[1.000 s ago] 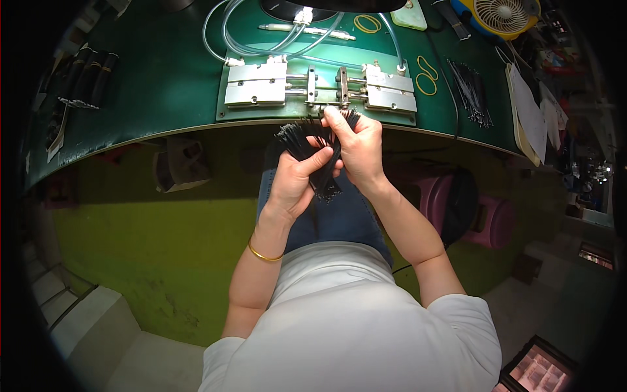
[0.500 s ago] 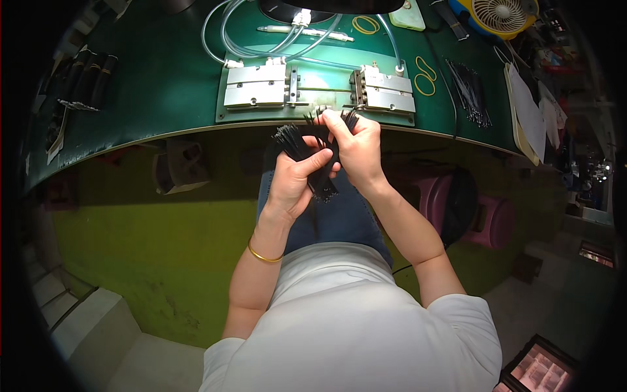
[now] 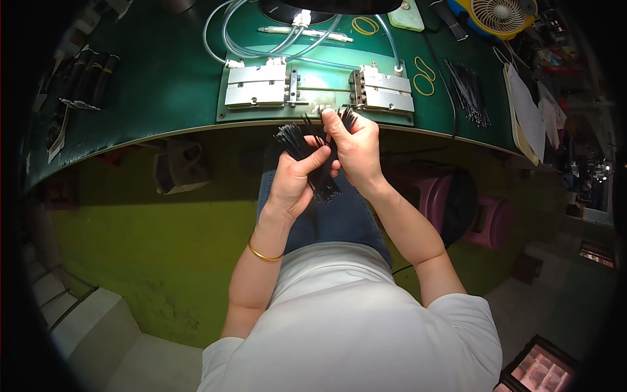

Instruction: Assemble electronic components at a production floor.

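My left hand [image 3: 294, 176] is closed round a thick bundle of thin black wires [image 3: 291, 138], whose cut ends fan out above the thumb and below the fingers. Close beside it, my right hand [image 3: 356, 147] is closed too, with more black wires [image 3: 348, 117] sticking up past its fingers. A few single wires stand up between the two hands. Just beyond my fingertips, at the table's near edge, lies a fixture plate [image 3: 320, 83] bearing a left metal block [image 3: 256, 85] and a right metal block [image 3: 386, 90].
Clear air tubes [image 3: 251, 49] loop behind the blocks near a white pen [image 3: 307, 32]. On the green table [image 3: 163, 78] lie black wire bundles [image 3: 88, 78], loose wires [image 3: 467, 95], rubber bands [image 3: 424, 77] and papers [image 3: 526, 111]. A yellow-blue fan [image 3: 499, 16] stands far right; a purple stool [image 3: 434, 202] is below.
Both hands stay almost in place, still gripping the wires. My right fingers shift very slightly among the wire tips.
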Motion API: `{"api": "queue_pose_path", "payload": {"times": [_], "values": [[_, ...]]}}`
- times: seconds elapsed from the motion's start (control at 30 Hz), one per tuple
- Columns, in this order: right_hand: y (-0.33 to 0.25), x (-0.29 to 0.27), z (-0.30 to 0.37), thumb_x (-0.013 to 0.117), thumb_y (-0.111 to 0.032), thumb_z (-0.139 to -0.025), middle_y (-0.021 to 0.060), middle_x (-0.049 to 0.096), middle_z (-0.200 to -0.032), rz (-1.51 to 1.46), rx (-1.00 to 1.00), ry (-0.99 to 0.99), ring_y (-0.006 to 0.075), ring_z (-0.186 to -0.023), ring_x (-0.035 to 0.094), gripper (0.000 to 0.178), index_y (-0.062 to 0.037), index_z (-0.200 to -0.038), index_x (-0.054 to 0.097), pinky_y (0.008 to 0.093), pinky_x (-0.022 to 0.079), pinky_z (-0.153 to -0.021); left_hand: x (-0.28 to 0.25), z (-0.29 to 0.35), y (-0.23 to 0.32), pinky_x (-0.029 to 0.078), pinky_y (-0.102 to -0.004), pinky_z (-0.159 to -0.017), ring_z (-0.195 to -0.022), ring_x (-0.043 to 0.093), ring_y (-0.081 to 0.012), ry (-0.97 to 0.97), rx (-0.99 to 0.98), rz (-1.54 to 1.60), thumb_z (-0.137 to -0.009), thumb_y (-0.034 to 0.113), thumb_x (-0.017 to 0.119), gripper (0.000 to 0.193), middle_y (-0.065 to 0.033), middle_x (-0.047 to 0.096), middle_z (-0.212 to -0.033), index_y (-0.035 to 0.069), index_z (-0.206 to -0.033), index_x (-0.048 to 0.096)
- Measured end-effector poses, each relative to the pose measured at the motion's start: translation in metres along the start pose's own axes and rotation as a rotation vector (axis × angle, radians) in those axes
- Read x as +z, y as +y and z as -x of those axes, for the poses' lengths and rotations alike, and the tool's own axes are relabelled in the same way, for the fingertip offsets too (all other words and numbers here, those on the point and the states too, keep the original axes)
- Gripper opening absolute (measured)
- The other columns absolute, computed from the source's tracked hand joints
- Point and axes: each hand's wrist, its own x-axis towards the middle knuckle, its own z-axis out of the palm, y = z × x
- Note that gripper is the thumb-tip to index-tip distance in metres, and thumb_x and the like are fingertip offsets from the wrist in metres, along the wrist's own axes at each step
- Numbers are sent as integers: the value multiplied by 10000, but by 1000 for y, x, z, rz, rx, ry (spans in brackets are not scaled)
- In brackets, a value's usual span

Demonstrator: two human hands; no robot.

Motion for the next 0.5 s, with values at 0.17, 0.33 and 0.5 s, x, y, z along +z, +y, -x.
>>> {"api": "queue_pose_path", "payload": {"times": [0.17,0.33,0.5], "values": [[6,2,1,572,-216,-829,38,558,-548,-14,-68,-25,35,-385,452,244,5,-734,618,178,316,-292,-1,2,1,483,-258,-552,-595,578,-150,-9,7,27,-790,34,575,59,-64,579,-743,18,-836,541],[4,2,2,563,-208,-830,69,597,-577,23,-109,-13,33,-363,444,231,5,-776,633,181,321,-288,0,2,0,483,-257,-548,-590,579,-154,12,-2,43,-787,30,577,57,-63,580,-745,24,-831,540],[4,2,2,553,-192,-831,67,596,-572,24,-110,7,35,-361,446,221,7,-776,634,185,323,-288,-1,1,-1,484,-256,-549,-599,584,-158,43,-8,36,-782,29,583,58,-68,581,-742,22,-819,539]]}}
